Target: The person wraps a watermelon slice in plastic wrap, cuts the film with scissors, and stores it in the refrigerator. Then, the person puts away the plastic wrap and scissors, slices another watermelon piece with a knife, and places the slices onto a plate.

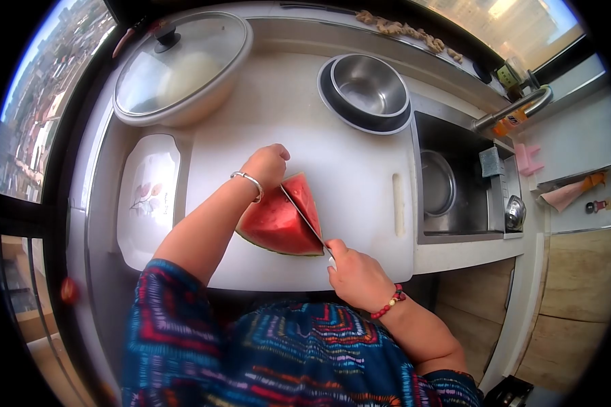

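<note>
A wedge of red watermelon with green rind lies on the white cutting board. A knife stands in the flesh, with a narrower piece of melon on the blade's right side. My right hand, wearing a red bead bracelet, is closed round the knife's handle near the board's front edge. At the melon's far end, by the knife's tip, is my left hand, wearing a silver bangle. Its fingers are curled; what they press or grip is hidden.
Left of the board sits a white rectangular plate. Behind are a large lidded pot and stacked metal bowls. A sink with a faucet is at the right. Ginger pieces lie on the back ledge.
</note>
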